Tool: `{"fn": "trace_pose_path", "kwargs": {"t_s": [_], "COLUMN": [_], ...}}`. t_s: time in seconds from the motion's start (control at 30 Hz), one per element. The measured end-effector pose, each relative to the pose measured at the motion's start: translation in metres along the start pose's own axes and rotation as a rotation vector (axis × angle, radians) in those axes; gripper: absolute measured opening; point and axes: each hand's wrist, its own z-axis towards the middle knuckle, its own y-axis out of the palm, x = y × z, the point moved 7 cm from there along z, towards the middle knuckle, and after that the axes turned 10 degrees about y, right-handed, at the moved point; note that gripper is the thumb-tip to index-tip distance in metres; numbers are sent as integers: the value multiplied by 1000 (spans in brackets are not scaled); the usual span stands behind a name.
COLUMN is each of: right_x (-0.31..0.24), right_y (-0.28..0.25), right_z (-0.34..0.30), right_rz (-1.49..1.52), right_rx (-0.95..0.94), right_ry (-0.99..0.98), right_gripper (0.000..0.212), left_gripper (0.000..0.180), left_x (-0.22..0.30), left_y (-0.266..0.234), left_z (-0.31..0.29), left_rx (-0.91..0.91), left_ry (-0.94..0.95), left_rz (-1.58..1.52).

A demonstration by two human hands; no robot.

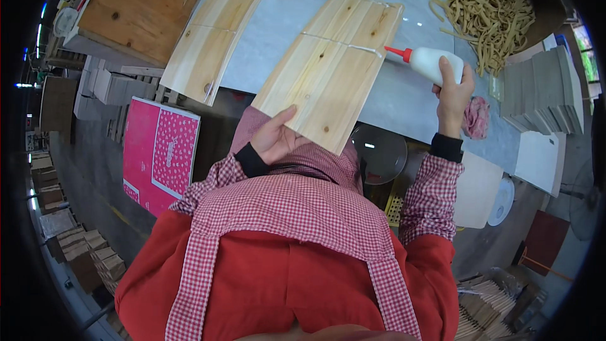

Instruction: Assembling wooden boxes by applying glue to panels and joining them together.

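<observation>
Glue line already runs across the wooden panel (329,66) at the surface's near edge (partly done); right hand (453,98) clamped on glue bottle (427,63), left hand (276,139) pinching the panel's near end.

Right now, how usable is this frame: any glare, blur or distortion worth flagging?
Head view: strong fisheye bending at the table edges and a dark vignette at the rim; small glare spots beside the glue bottle; wooden panel and both hands sharp, evenly lit.
</observation>
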Motion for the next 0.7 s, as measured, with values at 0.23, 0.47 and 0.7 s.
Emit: {"fn": "trace_pose_path", "kwargs": {"t_s": [0.23, 0.47, 0.7], "right_x": [-15, -18, -12], "right_y": [10, 19, 23], "right_z": [-80, -117, -107], "right_rz": [-60, -107, -52], "right_rx": [-95, -222, -83], "right_ry": [-16, 19, -48], "right_gripper": [27, 29, 29], "left_gripper": [49, 48, 47], "left_x": [17, 28, 29], "left_y": [1, 3, 4], "left_z": [25, 38, 39], "left_rx": [-52, -61, -51], "left_ry": [50, 101, 109], "left_rz": [-11, 51, 59]}}
